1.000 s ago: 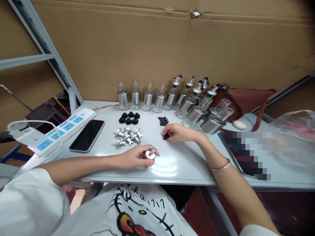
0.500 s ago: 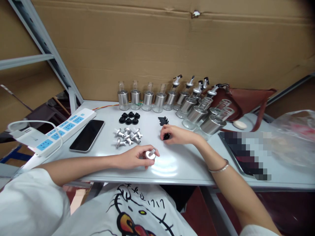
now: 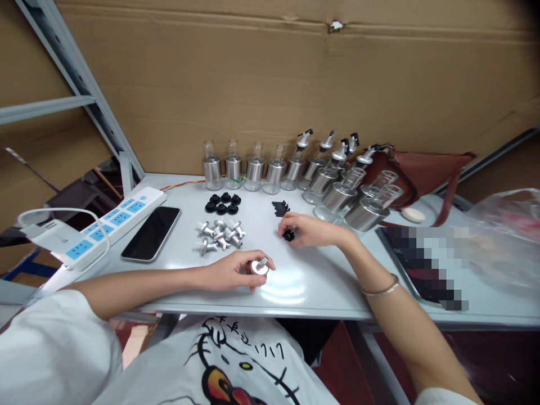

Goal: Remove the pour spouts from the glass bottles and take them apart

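Note:
Near the front edge of the table, my left hand (image 3: pixel 236 271) grips a silver pourer spout (image 3: pixel 259 266) between thumb and fingers, its tube tilted up. My right hand (image 3: pixel 310 229) is curled with fingertips around small black parts (image 3: pixel 288 235) low over the table; how many are pinched is hidden. Beyond it lie several thin black levers (image 3: pixel 280 208) in a row. To the left are a heap of silver pourer spouts (image 3: pixel 221 233) and a group of black stoppers (image 3: pixel 222 203).
Several glass bottles with steel sleeves (image 3: pixel 255 169) line the back, some topped with pourers (image 3: pixel 304 138). A power strip (image 3: pixel 113 225) and phone (image 3: pixel 152 233) lie left. On the right are a tablet (image 3: pixel 390 250), a brown bag (image 3: pixel 439 163) and a plastic bag (image 3: pixel 506 242).
My right hand has shifted slightly right, and more of the black parts shows at its fingertips. My left hand keeps hold of the pourer spout, nearly still.

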A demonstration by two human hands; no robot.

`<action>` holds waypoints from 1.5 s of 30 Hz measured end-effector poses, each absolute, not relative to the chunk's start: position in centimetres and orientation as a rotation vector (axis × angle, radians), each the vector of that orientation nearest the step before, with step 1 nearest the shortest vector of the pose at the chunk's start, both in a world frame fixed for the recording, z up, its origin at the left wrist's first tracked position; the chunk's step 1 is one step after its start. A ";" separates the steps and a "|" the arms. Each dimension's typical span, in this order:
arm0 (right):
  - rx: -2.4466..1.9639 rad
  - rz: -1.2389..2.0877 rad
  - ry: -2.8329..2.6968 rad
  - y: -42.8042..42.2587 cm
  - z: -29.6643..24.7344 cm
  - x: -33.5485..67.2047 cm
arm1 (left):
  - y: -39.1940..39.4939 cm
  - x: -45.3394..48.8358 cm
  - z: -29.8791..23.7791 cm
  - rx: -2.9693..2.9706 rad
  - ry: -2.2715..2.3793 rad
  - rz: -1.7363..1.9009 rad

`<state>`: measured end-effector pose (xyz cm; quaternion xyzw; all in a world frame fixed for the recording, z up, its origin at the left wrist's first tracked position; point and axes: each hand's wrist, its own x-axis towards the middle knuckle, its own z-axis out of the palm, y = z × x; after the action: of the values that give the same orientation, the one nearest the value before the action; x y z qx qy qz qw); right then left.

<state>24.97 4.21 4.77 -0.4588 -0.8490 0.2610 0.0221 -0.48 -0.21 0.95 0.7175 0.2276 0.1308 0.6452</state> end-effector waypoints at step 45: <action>-1.356 0.850 -2.634 4.5 4.3 25.2 | -0.1 -0.6 0.8 1.652 0.519 0.288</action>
<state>25.24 4.53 4.32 -0.4397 -0.8542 0.2757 0.0298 -0.56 -0.12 0.78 0.7239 0.2275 0.1260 0.6391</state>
